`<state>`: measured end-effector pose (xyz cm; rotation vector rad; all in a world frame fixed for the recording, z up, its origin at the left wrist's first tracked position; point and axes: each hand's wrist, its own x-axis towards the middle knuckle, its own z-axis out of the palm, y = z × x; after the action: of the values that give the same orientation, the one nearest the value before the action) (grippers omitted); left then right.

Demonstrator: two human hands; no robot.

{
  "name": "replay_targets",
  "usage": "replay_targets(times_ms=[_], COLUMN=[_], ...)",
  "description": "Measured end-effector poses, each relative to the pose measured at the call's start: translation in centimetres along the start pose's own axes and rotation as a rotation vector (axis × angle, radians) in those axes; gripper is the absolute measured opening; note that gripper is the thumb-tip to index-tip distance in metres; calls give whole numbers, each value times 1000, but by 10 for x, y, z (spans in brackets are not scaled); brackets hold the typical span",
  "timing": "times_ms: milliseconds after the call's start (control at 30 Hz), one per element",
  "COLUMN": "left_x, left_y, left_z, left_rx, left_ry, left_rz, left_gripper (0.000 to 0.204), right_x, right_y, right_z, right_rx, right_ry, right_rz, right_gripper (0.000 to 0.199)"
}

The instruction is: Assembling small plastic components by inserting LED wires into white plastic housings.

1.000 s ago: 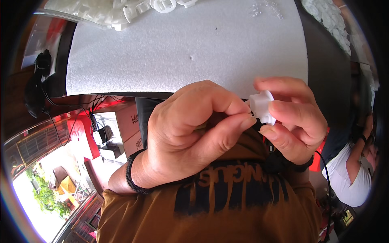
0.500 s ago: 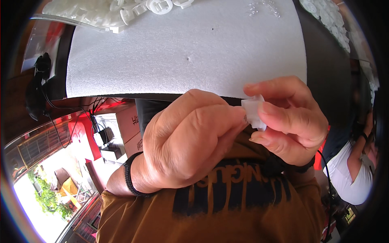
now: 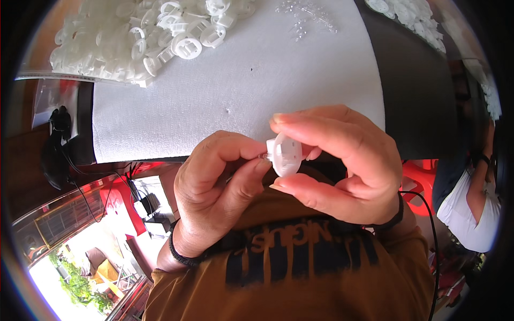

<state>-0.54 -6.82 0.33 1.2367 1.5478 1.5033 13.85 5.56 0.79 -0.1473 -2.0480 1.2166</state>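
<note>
In front of my chest, my right hand [image 3: 356, 160] grips a small white plastic part [image 3: 289, 154] between thumb and fingers. The part has a round, disc-like face and a squarer block on its left side. My left hand [image 3: 211, 179] is closed in a pinch, its thumb and forefinger tips meeting at that block. Between those tips sits a tiny clear piece [image 3: 263, 156], mostly hidden, touching or very near the white part. Both hands are just off the near edge of a white foam sheet [image 3: 214, 99].
A heap of white plastic parts [image 3: 187, 47] covers the sheet's far left. Small clear pieces [image 3: 308, 18] lie scattered at the far middle. More white parts [image 3: 407, 16] are piled at the far right. Black cables [image 3: 64, 147] hang at left; another person's arm [image 3: 474, 198] shows at right.
Both hands have moved left. The right hand has turned the white part, so its round face shows. My left hand has rotated, bringing its thumb into view.
</note>
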Motion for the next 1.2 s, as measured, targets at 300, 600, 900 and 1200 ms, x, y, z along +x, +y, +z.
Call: replay_targets(times_ms=[300,600,900,1200], left_x=[1,11,3,2], left_y=[2,7,10,5], left_z=[0,-4,-8,-16], left_rx=[-153,193,-45,145], left_ry=[39,-15,45,-1], left_rz=[-63,120,-268,-264], left_gripper=[13,13,30,22], right_x=[12,14,50,69], right_y=[-8,-7,-18,41], right_z=[5,-5,-84,-194], right_rx=[43,49,-166,-913], right_ry=[35,-6,402,593], right_rz=[-47,-18,235,261], right_gripper=[51,43,27,35])
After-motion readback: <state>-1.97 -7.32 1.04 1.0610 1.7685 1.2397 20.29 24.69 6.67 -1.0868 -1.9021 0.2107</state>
